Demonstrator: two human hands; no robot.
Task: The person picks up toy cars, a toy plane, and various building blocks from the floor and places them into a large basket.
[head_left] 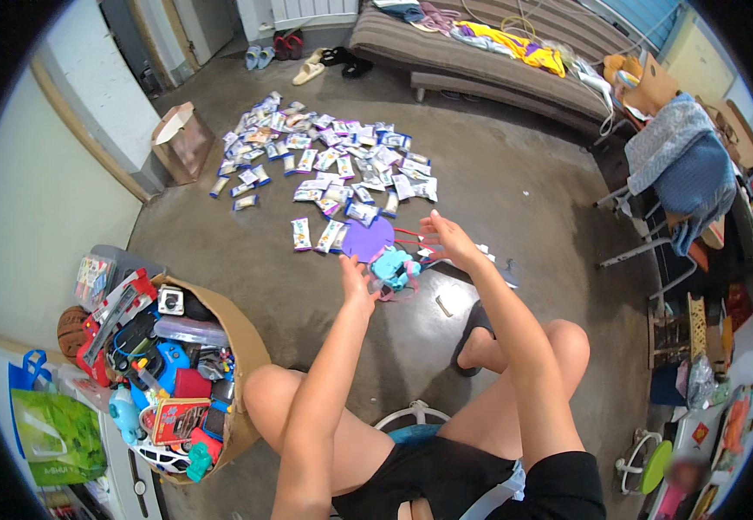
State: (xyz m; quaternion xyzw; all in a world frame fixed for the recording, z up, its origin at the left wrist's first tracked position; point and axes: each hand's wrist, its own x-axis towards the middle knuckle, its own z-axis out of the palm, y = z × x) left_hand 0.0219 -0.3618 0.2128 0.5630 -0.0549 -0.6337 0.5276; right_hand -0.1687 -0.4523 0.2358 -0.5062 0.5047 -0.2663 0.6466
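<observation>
My left hand (356, 286) is beside a light-blue plastic piece (395, 266) with a pink band, its fingers apart near the lower edge of a flat purple disc (369, 237). My right hand (449, 242) is to the right of them, fingers spread. Red cords (410, 238) run from the disc side towards my right hand; whether they touch it is unclear. Partly behind my right forearm lies a flat white and grey item (503, 272). Small white wrapped packets (300, 234) lie on the floor just beyond the disc.
Many more packets (324, 159) spread across the concrete floor, near a paper bag (183, 143). A cardboard box (243, 331) full of toys stands by my left knee. To the right is a chair (695, 169) draped with cloths; a striped sofa (402, 39) is at the back.
</observation>
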